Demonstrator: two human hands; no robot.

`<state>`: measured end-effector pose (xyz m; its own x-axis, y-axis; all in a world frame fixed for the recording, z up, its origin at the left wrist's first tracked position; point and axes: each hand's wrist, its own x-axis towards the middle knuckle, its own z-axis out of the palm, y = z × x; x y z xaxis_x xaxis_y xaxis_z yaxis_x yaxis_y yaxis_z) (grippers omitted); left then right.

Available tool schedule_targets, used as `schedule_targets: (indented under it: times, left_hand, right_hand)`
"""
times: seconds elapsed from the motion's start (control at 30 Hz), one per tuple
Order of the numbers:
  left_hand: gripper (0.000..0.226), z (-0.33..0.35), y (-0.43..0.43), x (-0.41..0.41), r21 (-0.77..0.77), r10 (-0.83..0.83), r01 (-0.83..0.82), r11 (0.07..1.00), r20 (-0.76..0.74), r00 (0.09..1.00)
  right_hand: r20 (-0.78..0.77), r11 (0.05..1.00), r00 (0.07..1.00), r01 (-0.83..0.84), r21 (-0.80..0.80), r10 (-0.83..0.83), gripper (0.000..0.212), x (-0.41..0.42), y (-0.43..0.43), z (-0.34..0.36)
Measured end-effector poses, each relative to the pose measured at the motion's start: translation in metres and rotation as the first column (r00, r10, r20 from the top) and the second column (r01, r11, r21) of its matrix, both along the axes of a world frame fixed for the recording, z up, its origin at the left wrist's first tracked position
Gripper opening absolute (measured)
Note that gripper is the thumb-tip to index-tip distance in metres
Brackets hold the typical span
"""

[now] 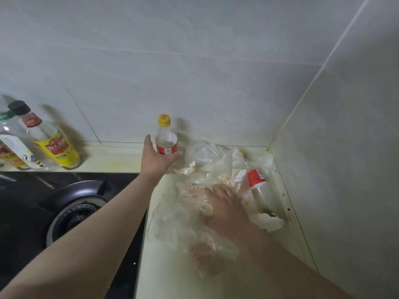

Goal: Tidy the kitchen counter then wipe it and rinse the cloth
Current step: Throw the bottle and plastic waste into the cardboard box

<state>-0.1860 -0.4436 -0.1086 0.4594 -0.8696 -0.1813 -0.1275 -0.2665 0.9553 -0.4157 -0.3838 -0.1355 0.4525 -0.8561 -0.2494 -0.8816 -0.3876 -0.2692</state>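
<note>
We see a bottle (166,138) upright at the counter's (172,277) back edge, plastic bags (207,167) right of it toward the back right corner, another bottle (259,188) lying along the right edge, gas burner (77,210) left of the counter, three bottles (54,143) behind it.

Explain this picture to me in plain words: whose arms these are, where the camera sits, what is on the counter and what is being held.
No machine here: these are a person's two bare arms, filmed by one wide-angle camera worn on the head, looking forward and down.

The left hand is around the base of an upright, yellow-capped bottle near the wall, its thumb and fingers spread rather than clearly closed. The right hand lies flat on crumpled plastic bags on the pale counter.

A second red-labelled bottle lies on its side by the right wall, with crumpled white paper beside it. At left are a black gas stove and several sauce bottles.
</note>
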Motion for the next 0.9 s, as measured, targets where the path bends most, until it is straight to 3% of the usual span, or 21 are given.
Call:
schedule_targets:
  times: [0.1, 0.27, 0.5, 0.73, 0.83, 0.9]
  left_hand:
    - [0.107, -0.003, -0.008, 0.004, 0.003, 0.026, -0.026, 1.0, 0.01, 1.0]
    - [0.057, -0.013, -0.02, 0.01, 0.002, -0.03, 0.03, 1.0, -0.012, 0.999]
    - [0.048, 0.014, 0.01, 0.009, -0.023, -0.089, 0.091, 0.996, 0.076, 0.993]
    - [0.057, 0.041, 0.083, 0.032, -0.013, -0.058, 0.061, 0.998, 0.148, 0.987]
    - [0.057, 0.047, 0.115, 0.049, 0.025, -0.087, 0.084, 0.996, 0.153, 0.984]
    - [0.049, 0.056, 0.134, 0.052, -0.012, -0.074, 0.076, 0.997, 0.134, 0.988]
  right_hand:
    - [0.013, 0.998, 1.0, -0.005, -0.063, 0.006, 0.084, -0.002, -0.004, -0.005]
    - [0.06, 0.994, 0.997, -0.044, -0.102, 0.05, 0.037, -0.004, -0.011, -0.008]
    - [0.199, 0.995, 0.98, 0.016, -0.095, 0.004, 0.012, -0.006, -0.01, 0.001]
    - [0.372, 0.97, 0.901, 0.242, -0.006, -0.223, 0.014, -0.003, 0.006, 0.031]
    - [0.45, 0.949, 0.845, 0.313, 0.018, -0.287, 0.038, -0.003, 0.017, 0.044]
    - [0.463, 0.939, 0.829, 0.342, 0.023, -0.314, 0.042, -0.001, 0.024, 0.053]
